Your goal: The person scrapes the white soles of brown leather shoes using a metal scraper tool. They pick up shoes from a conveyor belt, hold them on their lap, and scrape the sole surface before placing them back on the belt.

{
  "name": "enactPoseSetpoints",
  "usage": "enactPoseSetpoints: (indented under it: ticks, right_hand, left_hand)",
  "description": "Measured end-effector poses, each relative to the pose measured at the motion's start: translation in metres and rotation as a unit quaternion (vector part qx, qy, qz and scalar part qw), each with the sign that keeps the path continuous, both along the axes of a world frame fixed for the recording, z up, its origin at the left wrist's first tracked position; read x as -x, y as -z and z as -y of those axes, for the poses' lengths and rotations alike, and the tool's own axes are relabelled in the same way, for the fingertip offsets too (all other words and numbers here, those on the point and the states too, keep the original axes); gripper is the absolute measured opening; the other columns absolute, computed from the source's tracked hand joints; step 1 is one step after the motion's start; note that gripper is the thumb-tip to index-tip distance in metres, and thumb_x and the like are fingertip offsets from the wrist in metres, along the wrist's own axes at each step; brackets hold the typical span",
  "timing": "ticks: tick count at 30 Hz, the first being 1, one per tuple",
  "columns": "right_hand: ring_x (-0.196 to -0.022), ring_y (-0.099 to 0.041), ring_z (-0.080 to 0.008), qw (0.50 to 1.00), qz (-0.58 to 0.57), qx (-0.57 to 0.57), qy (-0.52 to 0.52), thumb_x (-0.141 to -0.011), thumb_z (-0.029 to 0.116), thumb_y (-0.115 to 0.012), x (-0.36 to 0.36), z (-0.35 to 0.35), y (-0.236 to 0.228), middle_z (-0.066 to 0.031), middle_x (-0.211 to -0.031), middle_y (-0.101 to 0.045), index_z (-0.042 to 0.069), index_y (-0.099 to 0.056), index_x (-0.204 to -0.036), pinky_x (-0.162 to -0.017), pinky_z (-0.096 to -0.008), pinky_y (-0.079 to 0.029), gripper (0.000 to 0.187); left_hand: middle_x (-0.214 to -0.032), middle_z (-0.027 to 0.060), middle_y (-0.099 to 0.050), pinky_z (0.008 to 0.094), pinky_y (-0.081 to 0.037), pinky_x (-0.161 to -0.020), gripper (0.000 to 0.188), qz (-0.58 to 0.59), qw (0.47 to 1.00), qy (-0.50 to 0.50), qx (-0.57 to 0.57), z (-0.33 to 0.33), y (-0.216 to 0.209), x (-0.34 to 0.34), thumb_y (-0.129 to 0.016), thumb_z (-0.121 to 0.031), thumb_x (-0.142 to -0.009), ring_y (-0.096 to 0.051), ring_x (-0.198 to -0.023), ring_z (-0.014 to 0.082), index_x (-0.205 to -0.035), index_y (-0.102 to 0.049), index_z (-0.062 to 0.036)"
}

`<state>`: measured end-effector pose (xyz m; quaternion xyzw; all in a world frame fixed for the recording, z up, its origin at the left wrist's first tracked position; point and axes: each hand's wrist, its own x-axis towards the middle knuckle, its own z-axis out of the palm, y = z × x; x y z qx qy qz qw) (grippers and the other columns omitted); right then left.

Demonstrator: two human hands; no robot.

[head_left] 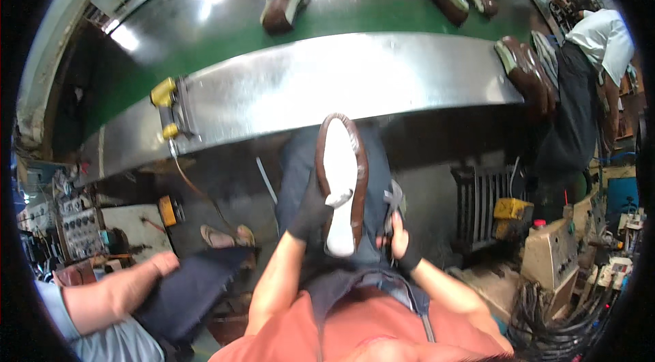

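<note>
A brown shoe [360, 157] lies sole up over my lap, its bottom faced with a long white insole [339, 157]. My left hand [312, 210], in a dark glove with pale coverings at the fingertips, grips the shoe from its left side; the fingers lie across the insole's middle. To the right of the shoe, my right hand [399, 244] is closed round a hand tool, seemingly metal pincers [394, 198], with the head pointing away from me. The tool is apart from the shoe. Part of its handle is hidden in my fingers.
Ahead runs a shiny metal ledge [286, 89] beside a green conveyor [368, 14] carrying brown shoes [286, 2]. A yellow staple gun [166, 108] with a hose rests on the ledge's left. More shoes [529, 75] sit at its right end. Another person's forearm [116, 290] is at left.
</note>
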<state>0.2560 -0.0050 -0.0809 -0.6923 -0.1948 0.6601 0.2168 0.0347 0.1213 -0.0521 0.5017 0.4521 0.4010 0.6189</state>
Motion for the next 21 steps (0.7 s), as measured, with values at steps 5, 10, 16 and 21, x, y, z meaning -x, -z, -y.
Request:
enactPoseSetpoints:
  ticks: [5,10,16,21]
  right_hand:
    - [-0.054,-0.059,-0.0162,0.972,0.093,-0.214,-0.014,-0.101,0.060,-0.031,0.005,-0.024,0.029,-0.0078,-0.063,-0.059,0.002,-0.062,-0.114,-0.056,-0.0305,-0.049,0.067]
    - [-0.054,-0.062,-0.0194,0.999,-0.019,-0.032,-0.018,-0.101,0.059,-0.032,0.004,-0.100,0.050,-0.0135,-0.065,-0.065,-0.002,-0.063,-0.104,-0.055,-0.0329,-0.051,0.069]
    - [-0.051,-0.063,-0.0192,0.994,-0.015,-0.027,-0.105,-0.104,0.050,-0.034,0.000,-0.162,0.079,-0.0128,-0.065,-0.064,-0.001,-0.065,-0.108,-0.052,-0.0321,-0.053,0.059]
    - [-0.060,-0.066,-0.0197,0.987,0.004,0.012,-0.160,-0.104,0.054,-0.029,-0.004,-0.181,0.081,-0.0122,-0.067,-0.067,0.002,-0.069,-0.097,-0.061,-0.0332,-0.052,0.066]
  left_hand:
    - [-0.123,0.0062,-0.057,0.0313,-0.046,-0.094,0.055,0.177,0.978,-0.024,0.109,-0.109,-0.033,-0.001,-0.067,-0.017,-0.090,-0.055,-0.109,0.0140,-0.137,-0.043,-0.0014]
    - [-0.107,0.0046,-0.063,0.0296,-0.048,-0.087,0.041,0.071,0.993,0.096,0.006,-0.327,-0.101,-0.037,-0.064,-0.028,-0.095,-0.059,-0.096,0.0139,-0.125,-0.056,-0.0014]
    - [-0.105,0.0134,-0.062,0.0420,-0.046,-0.094,0.032,-0.400,0.837,0.030,-0.373,-0.385,-0.060,-0.069,-0.061,-0.033,-0.094,-0.059,-0.104,0.0330,-0.103,-0.063,-0.0029]
    - [-0.109,0.0140,-0.058,0.0467,-0.040,-0.101,0.028,-0.461,0.721,-0.033,-0.517,-0.411,-0.019,-0.013,-0.070,-0.018,-0.076,-0.051,-0.117,0.0348,-0.100,-0.061,-0.0063]
